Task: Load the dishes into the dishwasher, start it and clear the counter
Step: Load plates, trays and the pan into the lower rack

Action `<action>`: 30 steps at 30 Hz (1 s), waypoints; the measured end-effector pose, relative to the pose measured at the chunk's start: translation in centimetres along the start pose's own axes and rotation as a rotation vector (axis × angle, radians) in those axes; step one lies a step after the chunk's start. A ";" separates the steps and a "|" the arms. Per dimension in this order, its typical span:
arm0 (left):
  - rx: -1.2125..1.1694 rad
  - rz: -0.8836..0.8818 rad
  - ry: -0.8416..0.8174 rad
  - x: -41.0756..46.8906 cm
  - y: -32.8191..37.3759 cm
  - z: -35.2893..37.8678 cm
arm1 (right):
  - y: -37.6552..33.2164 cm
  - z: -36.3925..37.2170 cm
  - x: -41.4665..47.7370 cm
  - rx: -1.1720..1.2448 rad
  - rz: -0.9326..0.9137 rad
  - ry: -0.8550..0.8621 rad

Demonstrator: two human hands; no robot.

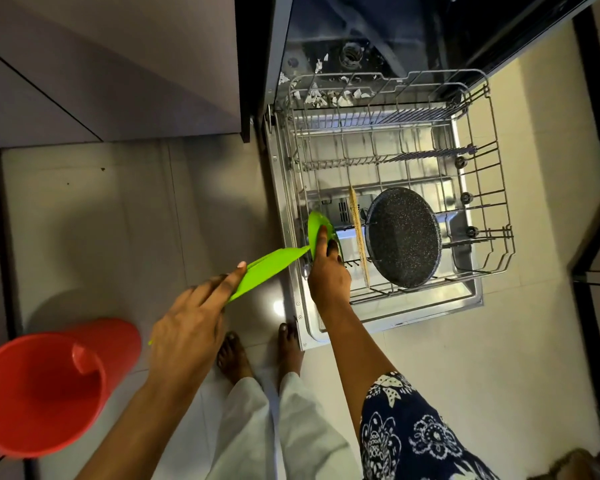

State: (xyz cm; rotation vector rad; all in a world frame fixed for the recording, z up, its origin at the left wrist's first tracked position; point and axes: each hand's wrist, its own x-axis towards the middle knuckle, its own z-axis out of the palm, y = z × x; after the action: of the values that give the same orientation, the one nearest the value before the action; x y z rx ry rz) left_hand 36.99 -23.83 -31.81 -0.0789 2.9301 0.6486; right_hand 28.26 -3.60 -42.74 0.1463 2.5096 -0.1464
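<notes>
The dishwasher's lower rack point(492, 216) is pulled out over the open door point(430, 315). A dark speckled pan point(404, 237) stands tilted in its near part, with a thin beige board point(358, 230) on edge to its left. My right hand point(326, 268) grips a green plate point(317, 226) upright at the rack's near left corner. My left hand point(191, 323) holds another green plate point(267, 270) edge-on over the floor, just left of the door, with the forefinger laid along its rim.
A red plastic bucket point(42, 389) stands on the tiled floor at the lower left. White scraps point(321, 97) lie at the back of the rack and in the tub. Grey cabinet fronts point(111, 64) rise at the upper left. My bare feet point(257, 351) stand by the door's corner.
</notes>
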 end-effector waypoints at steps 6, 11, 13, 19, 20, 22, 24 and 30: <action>-0.012 -0.050 -0.047 -0.5 -1.0 0.7 | -0.5 -1.5 0.3 -0.021 0.018 -0.039; -0.054 -0.077 -0.085 -0.6 -1.7 1.2 | 0.1 -4.2 -1.4 -0.132 0.008 0.093; -0.074 -0.085 -0.087 -0.5 -1.8 1.4 | 0.3 -4.9 -2.5 -0.156 0.012 0.163; -0.111 -0.090 -0.056 -0.1 -1.3 1.7 | 0.8 -2.9 -1.5 -0.163 -0.041 0.230; -0.113 -0.085 -0.054 -0.1 -1.3 1.7 | 0.8 -2.6 -1.0 -0.178 -0.046 0.218; -0.119 -0.082 -0.055 0.0 -1.4 1.9 | 0.8 -2.0 -0.2 -0.192 -0.055 0.146; -0.128 -0.083 -0.062 0.0 -1.5 2.1 | 0.9 -1.3 0.2 -0.165 -0.038 0.064; -0.153 -0.108 -0.073 -0.2 -1.6 2.4 | 1.1 0.1 1.5 -0.067 0.042 -0.034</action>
State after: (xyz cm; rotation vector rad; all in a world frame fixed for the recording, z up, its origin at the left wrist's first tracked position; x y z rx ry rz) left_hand 37.66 -24.24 -34.57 -0.2231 2.7802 0.8383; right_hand 27.29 -2.46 -43.75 0.1676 2.4725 -0.0479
